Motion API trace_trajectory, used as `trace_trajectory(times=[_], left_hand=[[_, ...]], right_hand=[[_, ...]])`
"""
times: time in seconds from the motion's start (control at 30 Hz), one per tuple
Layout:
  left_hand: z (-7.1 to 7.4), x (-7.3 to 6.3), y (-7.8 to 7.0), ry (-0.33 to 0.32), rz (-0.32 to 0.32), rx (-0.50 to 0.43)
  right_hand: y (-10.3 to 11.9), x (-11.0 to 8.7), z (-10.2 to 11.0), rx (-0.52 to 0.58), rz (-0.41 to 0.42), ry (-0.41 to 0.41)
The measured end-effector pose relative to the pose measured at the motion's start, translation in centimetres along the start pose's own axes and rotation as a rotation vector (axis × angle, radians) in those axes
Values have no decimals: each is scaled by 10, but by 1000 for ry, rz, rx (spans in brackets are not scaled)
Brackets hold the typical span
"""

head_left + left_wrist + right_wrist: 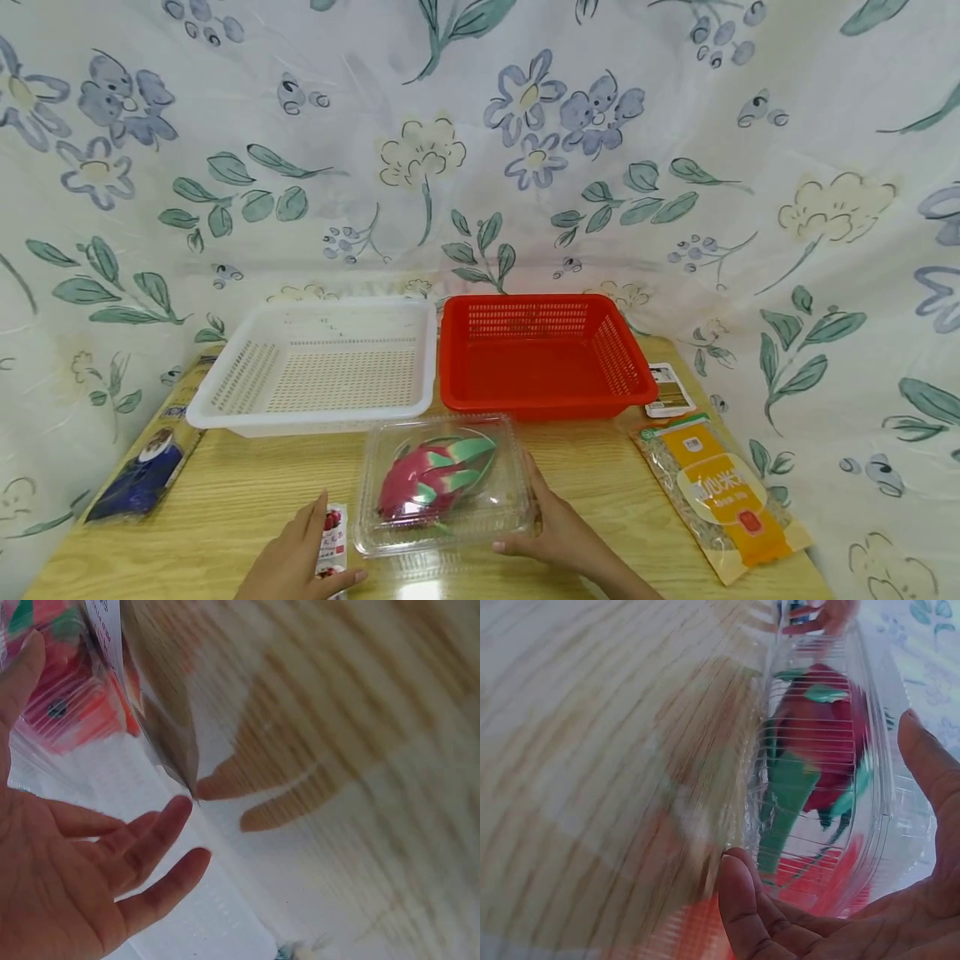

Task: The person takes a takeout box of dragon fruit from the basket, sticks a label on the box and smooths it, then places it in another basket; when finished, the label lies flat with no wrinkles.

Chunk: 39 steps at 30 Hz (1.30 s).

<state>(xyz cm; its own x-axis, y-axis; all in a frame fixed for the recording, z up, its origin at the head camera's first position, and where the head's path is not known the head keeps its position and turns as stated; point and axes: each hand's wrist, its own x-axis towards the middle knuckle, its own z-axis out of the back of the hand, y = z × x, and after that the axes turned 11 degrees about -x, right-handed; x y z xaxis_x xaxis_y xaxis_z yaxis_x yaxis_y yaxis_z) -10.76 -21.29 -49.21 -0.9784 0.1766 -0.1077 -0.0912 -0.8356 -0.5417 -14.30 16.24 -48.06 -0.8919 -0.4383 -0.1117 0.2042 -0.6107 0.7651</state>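
A clear plastic clamshell box [442,533] with a dragon fruit [423,483] inside stands in the middle, in front of two baskets. Pink skin and green scales show through its lid. My right hand [558,525] is at the box's right side, its fingers against or very near the wall; in the right wrist view the thumb [922,750] stands apart from the box. To the left of the box is my left hand [292,550], fingers loosely extended and holding nothing. Partly behind that hand lies a small white packet [335,533] printed with red fruit.
Behind the box stand a white basket [217,408] on the left and a red basket [540,408] on the right. A blue bag [146,471] lies at the left edge. On the right are an orange-and-clear food bag [723,500] and a small white-and-brown pack [669,390]. Floral cloth hangs behind.
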Motion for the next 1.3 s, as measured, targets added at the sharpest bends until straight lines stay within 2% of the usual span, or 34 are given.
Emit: trace_trajectory(times=[0.13,0.2,0.33,0.43,0.6,0.83,1.07,1.3], left_hand=[[-1,-1,2,-78,7,117],[-1,-2,3,-96,29,159],[-3,-3,8,-84,68,204],[-6,-4,14,-47,128,212],[-7,-4,19,28,226,187],[-4,-8,26,30,214,144],[3,-18,37,83,264,93],[9,-20,34,14,235,-70]], right_hand=[[1,-1,0,-2,-3,11],[1,-1,1,-5,-1,12],[1,-2,0,-5,7,12],[0,-2,0,20,11,17],[-1,-3,-1,83,28,30],[-2,-3,-4,59,16,27],[-2,-3,-7,67,17,49],[-6,-5,-4,71,-4,46]])
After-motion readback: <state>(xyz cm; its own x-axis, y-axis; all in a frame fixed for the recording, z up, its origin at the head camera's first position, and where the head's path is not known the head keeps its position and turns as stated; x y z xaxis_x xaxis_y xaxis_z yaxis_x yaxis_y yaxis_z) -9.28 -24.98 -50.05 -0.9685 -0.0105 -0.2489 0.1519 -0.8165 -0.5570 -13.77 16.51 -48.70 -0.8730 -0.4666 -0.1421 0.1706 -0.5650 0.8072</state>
